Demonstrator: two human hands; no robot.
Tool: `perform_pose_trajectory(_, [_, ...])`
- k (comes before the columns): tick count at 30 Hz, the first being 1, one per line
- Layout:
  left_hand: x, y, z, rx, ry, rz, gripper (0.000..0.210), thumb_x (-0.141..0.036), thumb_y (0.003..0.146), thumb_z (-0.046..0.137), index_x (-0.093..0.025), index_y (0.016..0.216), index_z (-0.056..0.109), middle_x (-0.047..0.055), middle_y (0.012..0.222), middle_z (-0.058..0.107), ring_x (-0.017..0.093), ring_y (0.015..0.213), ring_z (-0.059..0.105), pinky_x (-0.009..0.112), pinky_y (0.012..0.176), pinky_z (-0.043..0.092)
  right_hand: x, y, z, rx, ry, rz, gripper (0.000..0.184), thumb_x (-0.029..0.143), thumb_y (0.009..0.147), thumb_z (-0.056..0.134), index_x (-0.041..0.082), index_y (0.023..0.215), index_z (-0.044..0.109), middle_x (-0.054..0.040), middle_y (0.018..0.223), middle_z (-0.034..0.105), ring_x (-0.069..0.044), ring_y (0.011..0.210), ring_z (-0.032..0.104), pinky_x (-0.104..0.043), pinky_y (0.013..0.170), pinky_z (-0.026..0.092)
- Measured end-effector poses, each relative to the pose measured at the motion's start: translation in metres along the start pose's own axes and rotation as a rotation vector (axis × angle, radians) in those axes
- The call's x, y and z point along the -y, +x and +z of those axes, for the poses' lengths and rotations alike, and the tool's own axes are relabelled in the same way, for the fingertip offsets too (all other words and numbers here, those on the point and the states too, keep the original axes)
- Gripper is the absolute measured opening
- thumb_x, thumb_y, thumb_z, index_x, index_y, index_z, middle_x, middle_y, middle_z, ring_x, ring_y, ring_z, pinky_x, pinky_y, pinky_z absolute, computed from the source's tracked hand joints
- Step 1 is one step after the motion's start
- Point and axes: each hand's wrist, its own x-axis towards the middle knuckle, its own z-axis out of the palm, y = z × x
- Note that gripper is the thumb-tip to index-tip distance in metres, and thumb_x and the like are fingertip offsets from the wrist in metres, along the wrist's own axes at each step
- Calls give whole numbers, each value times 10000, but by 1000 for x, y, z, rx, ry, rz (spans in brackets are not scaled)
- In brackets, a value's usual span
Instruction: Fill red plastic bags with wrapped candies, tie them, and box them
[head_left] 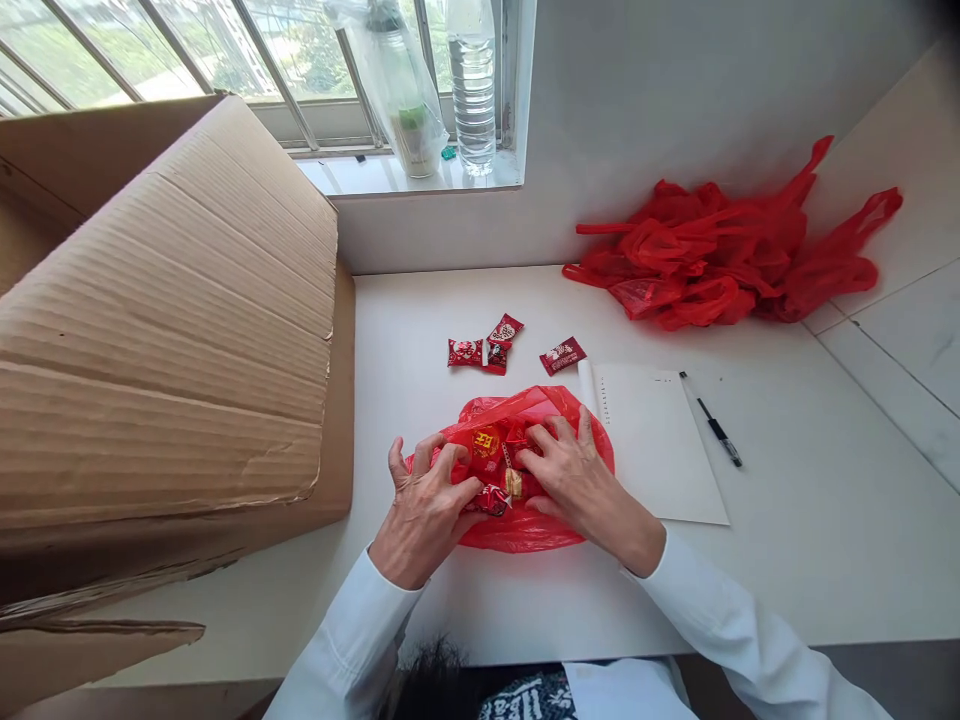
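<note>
A red plastic bag (517, 540) lies with its mouth spread on the white table, wrapped candies inside it. My left hand (431, 492) is at the bag's left side, fingers curled over its rim, the thumb beside a shiny red candy (491, 500). From the right, my right hand (576, 475) reaches into the mouth. Its bent fingertips press among the wrappers, hiding what they touch. Between the hands show a red packet with gold print (486, 445) and a gold-wrapped piece (514, 484).
Loose red candy packets (466, 352) and a single packet (562, 356) lie beyond the bag. Paper (660, 450) and a black pen (720, 432) are at right. Red bags (697, 255) are heaped behind. A cardboard box (187, 350) stands left; a water bottle (474, 100) is on the sill.
</note>
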Motion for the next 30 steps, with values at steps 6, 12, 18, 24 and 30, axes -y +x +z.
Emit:
perform_pose_trajectory(6, [1,2,-7,45,-34,0,49,-235,748,699,-230,726,656,51,1003,612,325,1141,468,631,1000,162,-9,-8,-4,-34,-22,87,95,220,746,602,169,826,594,-82,1033,588,-290,1017,451,-613,1019,221])
perform_pose_trajectory(12, [-3,12,-6,96,-25,3,103,-272,824,612,-206,756,652,55,959,614,311,1119,476,620,988,178,-22,-9,-18,-136,63,207,136,282,817,590,171,894,603,-70,1019,603,-275,1030,461,-538,992,291])
perform_pose_trajectory(18, [-5,31,1,113,69,-49,233,-312,889,519,-180,750,652,82,965,613,302,1096,480,628,1000,170,-26,-7,-2,-94,26,117,158,259,753,672,190,890,634,-81,1124,587,-309,1117,434,-543,998,294])
perform_pose_trajectory(24, [-8,41,8,98,122,-48,263,-312,908,478,-193,754,654,85,927,623,302,1078,497,623,983,213,-36,-17,-15,-105,-45,118,279,123,760,607,201,1028,608,-88,1188,557,-298,1193,408,-505,1009,323])
perform_pose_trajectory(30, [-4,35,-6,-62,237,-77,166,-295,844,580,-204,966,646,128,1193,599,376,1176,449,662,975,197,-46,-20,-11,-128,-173,153,454,-38,766,423,184,1147,532,-103,1131,576,-273,1132,461,-526,1005,304])
